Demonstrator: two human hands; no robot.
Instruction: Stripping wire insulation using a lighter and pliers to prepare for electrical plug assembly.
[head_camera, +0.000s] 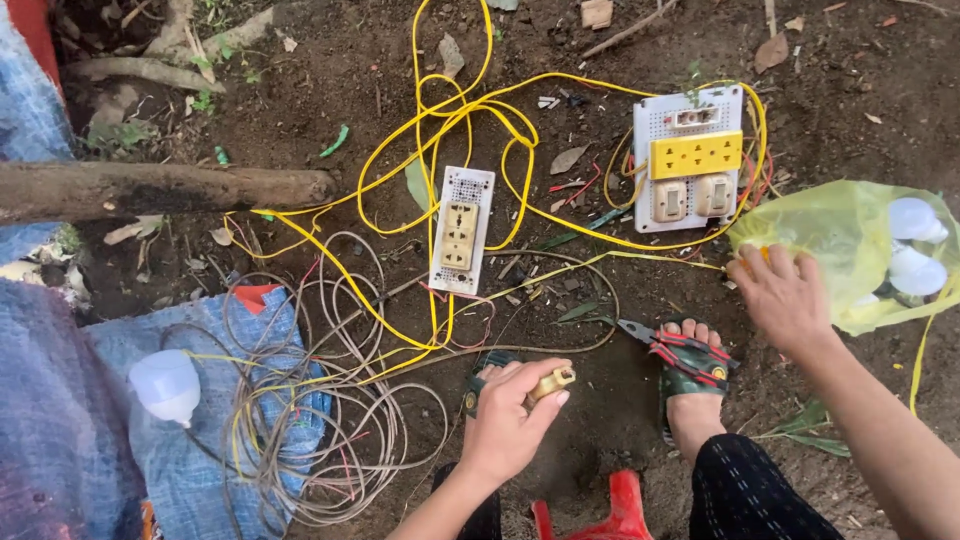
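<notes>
On bare dirt, a white bulb (165, 385) lies on blue cloth (190, 470) at far left beside tangled wire (330, 400). The left hand (510, 420) grips a small brass fitting (553, 381). Pliers (675, 350) rest on a sandalled foot. The right hand (785, 295) clutches the edge of a yellow plastic bag (835, 240) holding bulbs.

Yellow wires (470, 110) on brown dirt

The bag (830, 240) is see-through yellow, the socket boards (462, 230) are white, the cloth (200, 400) is blue, and the pliers (675, 350) have red and black handles.
</notes>
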